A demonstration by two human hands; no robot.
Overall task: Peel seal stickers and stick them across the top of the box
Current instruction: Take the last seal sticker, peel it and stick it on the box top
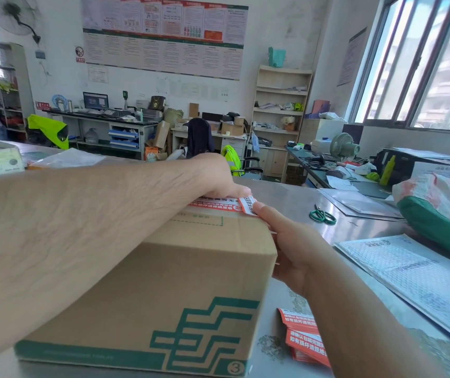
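One box (164,268) stands on the desk (360,227). One red-and-white sticker (218,205) lies along the far edge of its top, long axis left to right, with the right end reaching the far right corner. The left hand (210,175) presses it with a flat thumb; its fingers are hidden, so their state cannot be told. The right hand (292,249) is spread against the box's right side, index tip on the sticker's end. A fanned stack (305,339) of stickers lies near the box, count unclear.
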